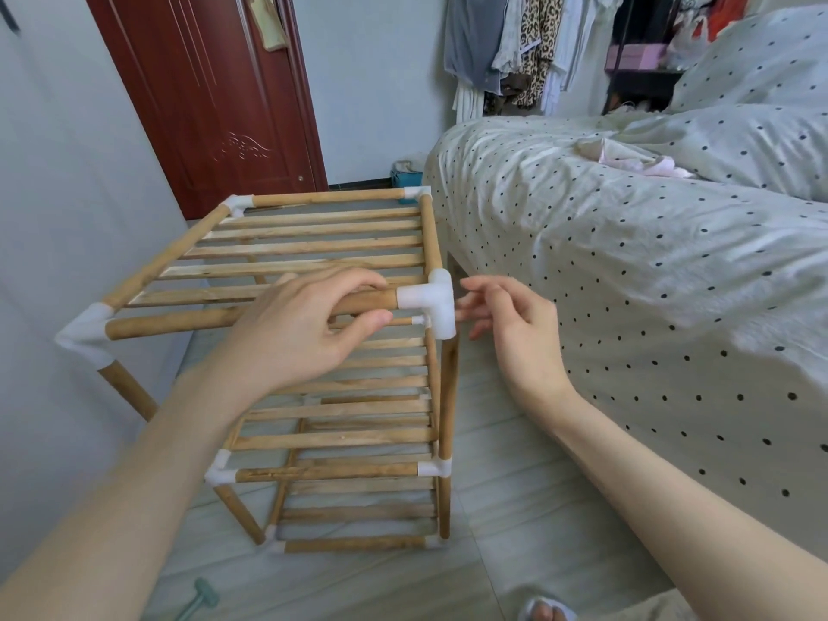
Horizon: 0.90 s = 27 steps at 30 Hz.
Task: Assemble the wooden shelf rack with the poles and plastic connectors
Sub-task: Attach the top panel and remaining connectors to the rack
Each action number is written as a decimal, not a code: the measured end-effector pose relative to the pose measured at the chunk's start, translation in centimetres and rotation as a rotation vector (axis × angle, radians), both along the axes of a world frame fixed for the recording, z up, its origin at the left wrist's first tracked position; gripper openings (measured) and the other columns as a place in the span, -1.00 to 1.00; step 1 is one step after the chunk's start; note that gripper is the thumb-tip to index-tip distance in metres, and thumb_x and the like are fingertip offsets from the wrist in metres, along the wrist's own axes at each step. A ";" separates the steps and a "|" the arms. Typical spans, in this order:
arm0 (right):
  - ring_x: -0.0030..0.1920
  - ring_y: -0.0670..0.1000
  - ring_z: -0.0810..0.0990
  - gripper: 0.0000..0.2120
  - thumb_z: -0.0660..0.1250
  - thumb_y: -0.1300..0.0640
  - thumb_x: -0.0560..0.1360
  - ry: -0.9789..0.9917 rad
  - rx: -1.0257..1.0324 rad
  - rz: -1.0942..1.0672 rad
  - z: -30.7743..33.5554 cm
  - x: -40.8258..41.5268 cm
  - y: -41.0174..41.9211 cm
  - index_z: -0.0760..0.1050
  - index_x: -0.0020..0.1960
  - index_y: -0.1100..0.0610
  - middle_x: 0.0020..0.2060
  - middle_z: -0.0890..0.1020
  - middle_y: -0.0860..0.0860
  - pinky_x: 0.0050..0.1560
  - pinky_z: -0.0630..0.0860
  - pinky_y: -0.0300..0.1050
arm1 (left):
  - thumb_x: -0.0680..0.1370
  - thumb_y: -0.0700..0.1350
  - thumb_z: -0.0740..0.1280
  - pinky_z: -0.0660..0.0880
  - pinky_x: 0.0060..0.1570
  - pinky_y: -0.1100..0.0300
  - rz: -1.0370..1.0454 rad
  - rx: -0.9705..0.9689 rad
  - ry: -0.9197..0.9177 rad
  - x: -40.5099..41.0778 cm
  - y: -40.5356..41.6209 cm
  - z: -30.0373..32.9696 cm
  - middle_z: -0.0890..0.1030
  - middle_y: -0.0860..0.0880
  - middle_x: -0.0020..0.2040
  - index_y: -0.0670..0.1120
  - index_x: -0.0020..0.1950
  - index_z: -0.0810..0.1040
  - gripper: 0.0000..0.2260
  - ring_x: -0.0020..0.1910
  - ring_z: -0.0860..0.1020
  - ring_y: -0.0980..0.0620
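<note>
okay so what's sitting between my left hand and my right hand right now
In the head view, the white plastic connector at the rack's near right corner lies between them. Your left hand grips the front pole entering it; your right hand hovers open just beside it.

The left hand [309, 327] covered the middle of the front top pole [179, 322], and its fingers hid part of the slats behind. Both forearms ran out of frame at the near edge. A small teal tool [202, 599] on the floor was cut off at the near edge; its type could not be told. The near left connector [87, 333] was blurred. The rack's lower far legs were hidden behind the slats. A foot [544, 610] was cut off at the near edge.
</note>
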State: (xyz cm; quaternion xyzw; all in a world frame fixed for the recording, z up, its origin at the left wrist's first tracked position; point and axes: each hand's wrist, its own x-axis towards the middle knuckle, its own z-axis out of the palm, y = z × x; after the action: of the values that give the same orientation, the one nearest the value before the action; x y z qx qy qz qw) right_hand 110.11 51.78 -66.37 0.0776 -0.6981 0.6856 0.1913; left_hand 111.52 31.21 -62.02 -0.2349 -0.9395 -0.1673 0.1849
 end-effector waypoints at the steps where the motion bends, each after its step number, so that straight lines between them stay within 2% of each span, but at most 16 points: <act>1: -0.33 -0.15 0.56 -0.70 0.12 0.33 0.52 -0.023 0.008 -0.054 -0.2 -0.1 -0.1 0.56 -0.14 0.05 -0.34 0.57 -0.07 -0.27 0.48 -0.23 | 0.43 0.33 0.00 0.33 -0.16 0.21 0.003 -0.013 0.024 0.1 0.7 -0.1 0.47 0.33 -0.06 0.13 0.25 0.46 -0.47 -0.21 0.44 0.28; 4: -0.19 -0.02 0.56 -0.75 0.13 0.30 0.52 -0.167 0.083 -0.059 -1.1 -0.4 -0.4 0.54 -0.09 0.06 -0.18 0.60 0.00 -0.01 0.54 0.01 | 0.43 0.34 -0.05 0.28 -0.04 0.15 0.037 -0.058 0.079 0.1 2.0 -0.6 0.51 0.20 -0.03 0.10 0.25 0.48 -0.42 -0.18 0.43 0.15; 6: -0.02 0.06 0.59 -0.73 0.11 0.28 0.53 -0.283 0.167 0.102 -1.6 -0.2 -0.5 0.58 -0.04 0.09 -0.09 0.64 0.06 0.15 0.51 0.10 | 0.44 0.35 -0.05 0.24 -0.06 0.14 0.084 -0.063 0.125 0.0 2.5 -0.8 0.53 0.16 -0.11 0.10 0.18 0.51 -0.45 -0.17 0.45 0.12; 8: 0.03 0.07 0.59 -0.71 0.11 0.29 0.53 -0.295 0.224 0.230 -1.9 0.2 -0.6 0.60 -0.04 0.12 -0.09 0.65 0.08 0.20 0.48 0.11 | 0.45 0.35 -0.05 0.22 -0.06 0.12 0.132 -0.040 0.150 -0.3 2.7 -1.0 0.56 0.15 -0.13 0.10 0.10 0.53 -0.48 -0.16 0.48 0.10; 11: -0.01 0.04 0.61 -0.80 0.19 0.25 0.54 -0.227 0.270 0.287 -2.1 0.6 -0.3 0.60 -0.07 0.14 -0.15 0.66 0.04 0.20 0.48 0.07 | 0.45 0.34 -0.05 0.18 -0.06 0.11 0.162 -0.036 0.170 -0.7 2.8 -1.2 0.57 0.15 -0.06 0.11 0.10 0.53 -0.49 -0.12 0.46 0.12; 13: 0.00 0.09 0.61 -0.85 0.25 0.18 0.55 -0.195 0.296 0.302 -2.3 0.7 -0.1 0.59 -0.05 0.14 -0.13 0.67 0.10 0.18 0.48 0.10 | 0.46 0.32 -0.05 0.15 -0.09 0.13 0.168 -0.049 0.187 -0.9 2.8 -1.3 0.57 0.16 -0.03 0.11 0.11 0.52 -0.50 -0.12 0.43 0.14; 18: 0.01 0.06 0.63 -0.85 0.29 0.16 0.55 -0.164 0.267 0.332 -2.5 0.8 0.0 0.58 -0.07 -0.05 -0.09 0.67 0.14 0.19 0.49 0.10 | 0.46 0.31 -0.03 0.10 -0.10 0.14 0.187 -0.061 0.189 -1.2 2.8 -1.4 0.57 0.14 -0.03 0.09 0.09 0.53 -0.51 -0.13 0.41 0.13; 23: -0.02 0.23 0.59 -0.89 0.30 0.17 0.54 -0.136 0.275 0.340 -2.9 0.9 -0.4 0.59 -0.11 0.13 -0.12 0.64 0.25 0.14 0.47 0.19 | 0.48 0.30 -0.01 0.01 -0.14 0.17 0.160 -0.078 0.197 -0.9 2.1 -1.4 0.53 0.18 -0.09 0.09 0.05 0.54 -0.54 -0.13 0.39 0.15; 27: -0.01 0.31 0.55 -0.80 0.29 0.16 0.54 -0.123 0.294 0.385 -3.0 1.0 -1.2 0.59 -0.03 0.30 -0.12 0.60 0.34 0.12 0.46 0.17 | 0.50 0.33 0.07 0.01 -0.14 0.15 0.134 -0.077 0.151 -0.3 0.7 -1.6 0.43 0.21 -0.24 0.14 0.04 0.55 -0.61 -0.17 0.38 0.14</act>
State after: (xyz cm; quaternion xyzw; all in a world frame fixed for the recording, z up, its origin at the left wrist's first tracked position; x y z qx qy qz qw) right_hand 111.13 50.56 -69.39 0.1945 -0.7731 0.6038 0.0009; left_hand 111.17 31.91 -63.64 -0.1905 -0.9422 -0.1004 0.2568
